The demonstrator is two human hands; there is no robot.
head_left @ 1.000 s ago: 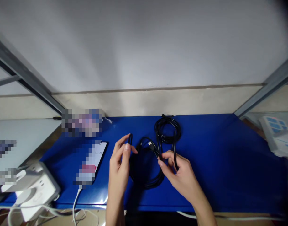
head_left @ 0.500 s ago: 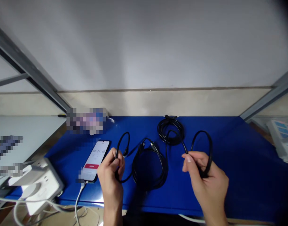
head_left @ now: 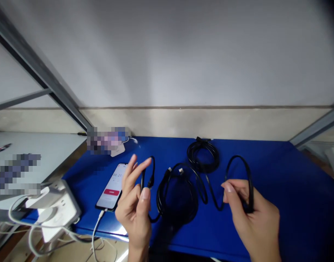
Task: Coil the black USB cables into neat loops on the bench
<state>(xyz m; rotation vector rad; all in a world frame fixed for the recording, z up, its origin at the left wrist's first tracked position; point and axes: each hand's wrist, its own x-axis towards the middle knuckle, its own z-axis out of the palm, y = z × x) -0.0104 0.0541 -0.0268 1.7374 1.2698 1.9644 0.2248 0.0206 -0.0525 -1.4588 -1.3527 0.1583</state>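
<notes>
My left hand (head_left: 136, 203) is at the left of the coils, index and middle fingers raised and thumb apart. A black cable (head_left: 153, 167) runs through it, its plug end (head_left: 151, 182) dangling just past the fingers; the grip is partly hidden. My right hand (head_left: 251, 211) pinches the same-looking black cable between thumb and fingertips, and a loop (head_left: 239, 157) arches above the hand. Between the hands lies a coiled black cable (head_left: 195, 207) with two metal-tipped plugs (head_left: 181, 170) at its top. Slack from the right hand passes over this coil.
Another coiled black cable (head_left: 216, 154) lies at the back of the blue table (head_left: 278, 174). To the left are a phone (head_left: 109, 198) showing a timer, its white charging cord (head_left: 97, 225), and a white power strip (head_left: 57, 214). A blurred-out object (head_left: 108, 140) stands at the back left.
My left hand has loosened, lifting its index and middle fingers from a closed grip. In my right hand the cable has shifted, with its slack now dipping lower. The view has moved slightly left.
</notes>
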